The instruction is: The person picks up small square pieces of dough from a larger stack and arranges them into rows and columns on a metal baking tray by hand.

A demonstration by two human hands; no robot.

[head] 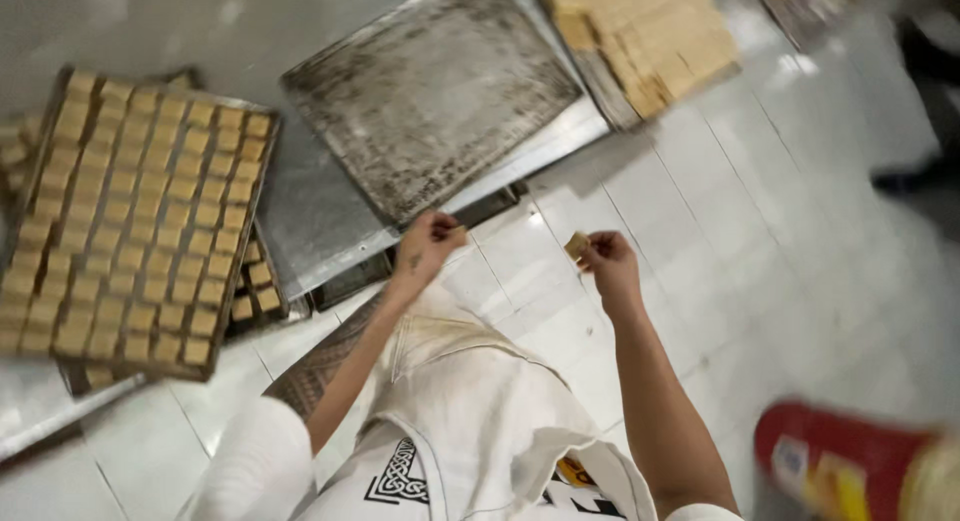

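Right hand (610, 266): grip pinches a small tan square piece (577, 245), right of the empty baking tray (430, 96).
Left hand (428, 246): fingers curled at the tray's near edge; contents unclear.
Full tray (262, 181): left of the empty one.

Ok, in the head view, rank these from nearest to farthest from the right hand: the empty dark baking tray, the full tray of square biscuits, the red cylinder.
From the right hand:
1. Empty dark baking tray, up and to its left.
2. Red cylinder, at the lower right corner.
3. Full tray of square biscuits, far left.
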